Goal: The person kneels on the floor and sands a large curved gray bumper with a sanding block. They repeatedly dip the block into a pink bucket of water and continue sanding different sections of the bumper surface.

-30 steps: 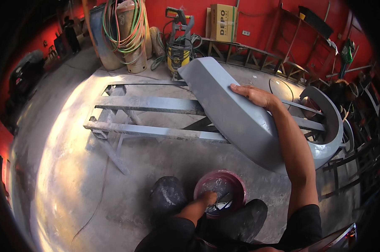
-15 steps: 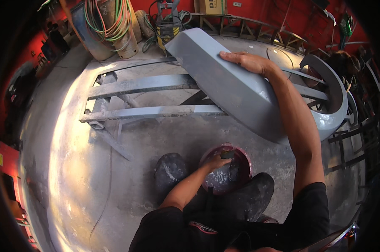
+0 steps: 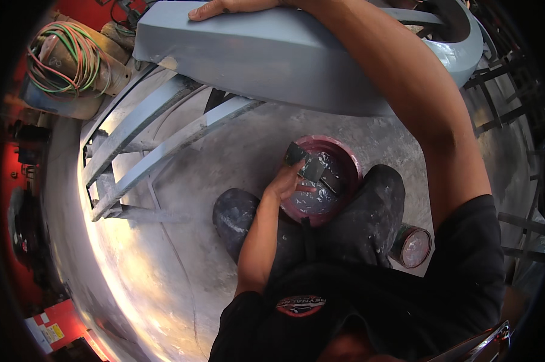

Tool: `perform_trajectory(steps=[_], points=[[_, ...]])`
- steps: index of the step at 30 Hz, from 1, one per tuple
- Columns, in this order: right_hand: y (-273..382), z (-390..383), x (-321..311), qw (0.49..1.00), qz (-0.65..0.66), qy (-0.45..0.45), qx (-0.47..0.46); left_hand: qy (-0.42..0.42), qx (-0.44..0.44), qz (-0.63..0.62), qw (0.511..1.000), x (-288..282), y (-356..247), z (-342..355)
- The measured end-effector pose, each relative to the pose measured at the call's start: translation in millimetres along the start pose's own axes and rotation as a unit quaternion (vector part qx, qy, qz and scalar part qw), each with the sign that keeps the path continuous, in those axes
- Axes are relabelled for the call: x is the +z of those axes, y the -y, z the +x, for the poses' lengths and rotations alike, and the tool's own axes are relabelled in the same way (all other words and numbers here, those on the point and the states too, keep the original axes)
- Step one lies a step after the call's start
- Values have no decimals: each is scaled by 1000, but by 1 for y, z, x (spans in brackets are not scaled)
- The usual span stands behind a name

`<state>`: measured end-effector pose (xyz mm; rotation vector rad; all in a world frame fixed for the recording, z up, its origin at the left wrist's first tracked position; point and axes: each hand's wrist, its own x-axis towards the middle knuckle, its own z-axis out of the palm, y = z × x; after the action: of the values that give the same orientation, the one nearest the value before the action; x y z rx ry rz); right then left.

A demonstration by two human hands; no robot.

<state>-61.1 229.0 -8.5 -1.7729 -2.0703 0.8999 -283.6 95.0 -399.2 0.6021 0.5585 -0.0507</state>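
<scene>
1. Fingers [image 3: 307, 189] of the left hand [image 3: 281, 181] grasp a dark, flat rectangular pad [image 3: 312, 169], at least one finger stretched out below it. A second dark piece [image 3: 295, 152] shows at the hand's far side; whether the two are joined, I cannot tell.
2. This left hand and its pad are over the near-left part of a maroon round basin [image 3: 328, 142], which holds a glistening, streaked liquid [image 3: 311, 203].
3. On the upper edge of a grey bumper cover [image 3: 272, 63] lies the right hand [image 3: 242, 5], one digit extended flat along the surface. Its remaining fingers are cut off by the frame, so whether they grip the part I cannot tell.
4. Across the top of the view, beyond the basin, the bumper cover lies over the bars of a metal rack [image 3: 134, 125].
5. Between the person's dark-trousered knees [image 3: 382, 196], the basin stands on the concrete floor [image 3: 182, 241].
6. Beside the right thigh is a round can [image 3: 416, 248]; far left lies a coil of green and orange hose [image 3: 73, 45].
</scene>
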Motion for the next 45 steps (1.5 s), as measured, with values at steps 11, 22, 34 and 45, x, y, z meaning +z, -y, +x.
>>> perform_trajectory(steps=[11, 22, 34, 45], points=[[-3, 1, 0, 1000, -11, 0, -29, -87, 91, 793, 596, -19, 97, 53], [16, 1, 11, 997, 58, -34, 36, -20, -52, 760, 648, -66, 120, 78], [-1, -6, 9, 990, 129, -2, 51, 13, 4, 755, 656, 1, 121, 80], [-3, -19, 3, 984, 140, 43, 99, 29, 244, 774, 583, 49, 57, 13]])
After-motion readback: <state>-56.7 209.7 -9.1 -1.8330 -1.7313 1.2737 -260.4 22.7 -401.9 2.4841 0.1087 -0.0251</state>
